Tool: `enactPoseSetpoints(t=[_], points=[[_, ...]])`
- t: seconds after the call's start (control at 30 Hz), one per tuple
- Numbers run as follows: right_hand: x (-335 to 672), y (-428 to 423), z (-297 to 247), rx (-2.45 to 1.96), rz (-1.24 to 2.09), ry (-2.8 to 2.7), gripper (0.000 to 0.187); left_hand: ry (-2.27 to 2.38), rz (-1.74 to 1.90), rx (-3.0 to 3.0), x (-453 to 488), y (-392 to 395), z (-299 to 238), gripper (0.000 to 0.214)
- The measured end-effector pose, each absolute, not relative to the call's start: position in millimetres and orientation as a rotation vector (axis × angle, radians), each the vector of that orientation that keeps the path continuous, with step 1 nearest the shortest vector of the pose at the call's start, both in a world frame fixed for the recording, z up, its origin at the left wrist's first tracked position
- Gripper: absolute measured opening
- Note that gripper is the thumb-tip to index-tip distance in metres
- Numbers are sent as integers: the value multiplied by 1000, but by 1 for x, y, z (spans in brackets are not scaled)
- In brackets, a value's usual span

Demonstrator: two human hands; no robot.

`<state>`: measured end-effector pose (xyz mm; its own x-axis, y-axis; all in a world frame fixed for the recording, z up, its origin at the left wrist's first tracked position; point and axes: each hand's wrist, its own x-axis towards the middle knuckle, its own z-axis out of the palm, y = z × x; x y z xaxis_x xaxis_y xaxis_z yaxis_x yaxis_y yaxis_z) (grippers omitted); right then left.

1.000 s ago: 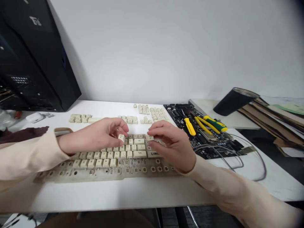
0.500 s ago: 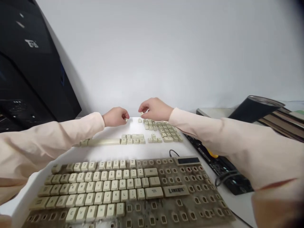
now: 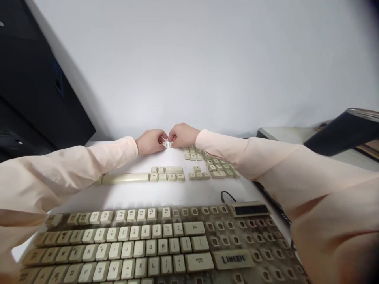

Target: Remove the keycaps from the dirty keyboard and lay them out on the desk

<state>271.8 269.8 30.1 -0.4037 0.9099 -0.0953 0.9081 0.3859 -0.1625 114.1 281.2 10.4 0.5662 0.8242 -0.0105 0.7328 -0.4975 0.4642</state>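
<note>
At the far end of the white table, my left hand [image 3: 151,141] is closed, its fingertips pinching a small cream keycap [image 3: 164,144]. Close beside it my right hand [image 3: 182,136] pinches another keycap [image 3: 170,144], and the two caps nearly meet. Loose keycaps [image 3: 193,156] lie in groups under and to the right of my right wrist. A long space bar [image 3: 126,178] and more loose caps [image 3: 174,170] form rows nearer to me. The dirty beige keyboard [image 3: 233,258] fills the foreground, with caps on its left and middle and bare sockets on its right.
A black computer case [image 3: 35,86] stands at the left. On the right, a dark rolled or curved object [image 3: 340,128] rests by a pale surface. A black cable [image 3: 227,193] loops behind the keyboard. The white wall [image 3: 189,59] rises behind the table.
My hands have come together, the left moving right and the right moving left and down, each with its keycap. The view has shifted, bringing the keyboard closer.
</note>
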Motion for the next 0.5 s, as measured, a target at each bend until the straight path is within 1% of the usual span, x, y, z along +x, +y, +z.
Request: enactPoseSetpoints(t=[0.17,0.37,0.5], points=[[272,272,28,-1738,293,-2600,29,1231,313,2381,114,283,8,38],[271,269,32,-1765,307,-2614,34,1209,329,2370,115,286,5,40],[275,267,39,-1786,296,-2631,41,1203,328,2356,115,286,4,43]])
